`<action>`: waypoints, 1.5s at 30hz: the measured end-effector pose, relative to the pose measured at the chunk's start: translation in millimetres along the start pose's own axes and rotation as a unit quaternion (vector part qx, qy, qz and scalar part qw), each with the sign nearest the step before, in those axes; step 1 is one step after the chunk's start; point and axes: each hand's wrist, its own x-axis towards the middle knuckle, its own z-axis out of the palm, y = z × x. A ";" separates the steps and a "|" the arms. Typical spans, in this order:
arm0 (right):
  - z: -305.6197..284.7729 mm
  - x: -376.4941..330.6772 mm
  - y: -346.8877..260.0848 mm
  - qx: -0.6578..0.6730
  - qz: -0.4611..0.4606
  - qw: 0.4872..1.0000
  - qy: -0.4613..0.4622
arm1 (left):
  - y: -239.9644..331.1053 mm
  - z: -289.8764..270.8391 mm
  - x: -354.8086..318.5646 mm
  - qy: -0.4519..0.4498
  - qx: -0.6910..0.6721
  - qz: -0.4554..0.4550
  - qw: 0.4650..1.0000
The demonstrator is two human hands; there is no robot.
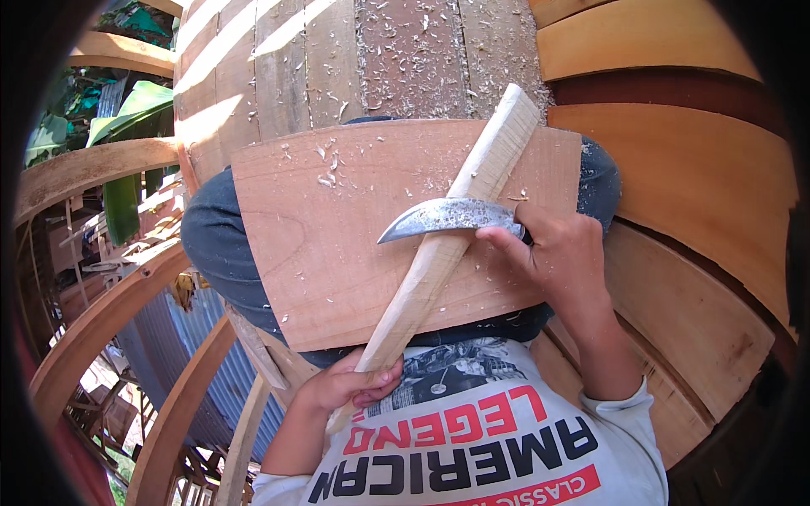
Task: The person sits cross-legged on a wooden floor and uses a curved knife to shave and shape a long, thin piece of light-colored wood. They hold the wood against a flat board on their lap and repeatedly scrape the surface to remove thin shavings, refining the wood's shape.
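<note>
Item: pale wooden stick point(447, 244), long and slightly curved, lying slantwise across a flat wooden board point(337, 236) that rests on the person's lap; its upper end reaches past the board's top edge toward the upper right, its lower end runs down to the person's chest. Position relative to hands: the stick spans between both, the left hand point(346, 386) at its lower end, the right hand point(564, 257) just beside its middle on the right. Left hand: fingers curled closed around the stick's lower end, gripping it. Right hand: closed around the handle of a curved knife point(447, 218), whose grey crescent blade lies across the stick, tip pointing left, touching the wood. Surface: the board carries scattered pale shavings point(325, 169), with dark trouser legs point(215, 244) showing at its left and right edges. Surroundings: plank flooring point(337, 59) ahead, sunlit in bands and littered with more shavings; stacked curved wooden boards point(692, 177) to the right; curved wooden ribs point(93, 169) to the left, with green leaves point(126, 118) and corrugated metal sheeting point(169, 337) seen beyond and below them.
</note>
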 end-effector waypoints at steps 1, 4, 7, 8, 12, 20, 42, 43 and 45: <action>2.5 0.2 -0.9 0.002 0.023 1.000 -0.007 | 4.3 4.4 2.1 0.011 -0.002 0.002 1.000; 9.8 -4.2 -9.4 0.031 0.045 0.998 0.007 | -3.4 -8.0 4.7 -0.034 -0.024 0.004 0.999; 6.7 -9.4 -3.7 0.008 0.014 1.000 -0.018 | -10.4 -10.3 1.2 -0.038 -0.019 0.007 0.999; 7.6 -0.6 6.6 0.005 0.074 0.997 0.008 | -7.7 -9.3 1.6 -0.024 -0.015 0.008 1.000; 9.6 -10.5 -13.5 0.005 -0.017 1.000 -0.008 | -8.8 -10.4 5.1 -0.028 -0.032 0.009 0.999; 4.9 -10.4 -1.4 0.003 -0.009 1.000 0.014 | -3.9 -3.5 0.6 0.003 -0.019 -0.004 1.000; 5.5 4.1 6.8 0.016 0.035 0.999 0.014 | -1.4 -1.2 6.1 0.008 -0.034 -0.003 0.999; 5.6 -0.8 0.9 -0.006 -0.022 1.000 0.012 | -2.3 -1.0 4.5 0.013 -0.026 -0.005 1.000; 4.3 5.5 14.8 0.025 0.045 0.999 0.015 | -4.7 -1.5 3.7 0.014 -0.021 -0.007 1.000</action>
